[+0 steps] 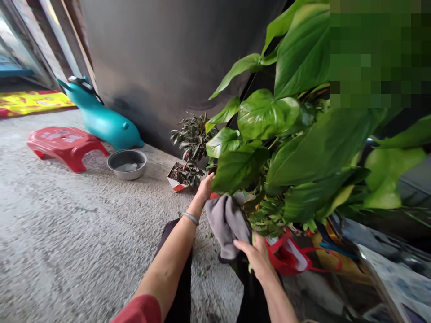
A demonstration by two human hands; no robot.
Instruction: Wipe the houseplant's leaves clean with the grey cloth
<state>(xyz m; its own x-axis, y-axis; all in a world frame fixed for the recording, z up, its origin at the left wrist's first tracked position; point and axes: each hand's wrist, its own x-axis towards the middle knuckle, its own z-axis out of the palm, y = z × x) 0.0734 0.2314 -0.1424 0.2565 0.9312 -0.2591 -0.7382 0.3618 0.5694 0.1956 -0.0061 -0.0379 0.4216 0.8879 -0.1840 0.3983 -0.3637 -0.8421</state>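
My left hand (pixel 205 186) reaches in at the left edge of a large leafy plant (pixel 269 114). Leaves cover its fingers, and what they touch is hidden. A bit of orange-red shows just beside it. Below the broad leaves hangs a crumpled grey cloth (pixel 226 226). My right hand (pixel 256 258) is at the cloth's lower right, its thumb lying over the cloth edge. Its fingers look closed around a thin green stem (pixel 250 268) that shows above and below the hand. Smaller foliage (pixel 271 217) hangs just above this hand.
A small potted shrub (pixel 180 175) stands by the dark wall (pixel 175 67). Farther left are a grey metal basin (pixel 127 172), a red plastic stool (pixel 63 142) and a teal animal toy (pixel 104 119). Red plastic (pixel 289 258) lies right of my right hand. Leaf scraps dot the concrete floor (pixel 84 251).
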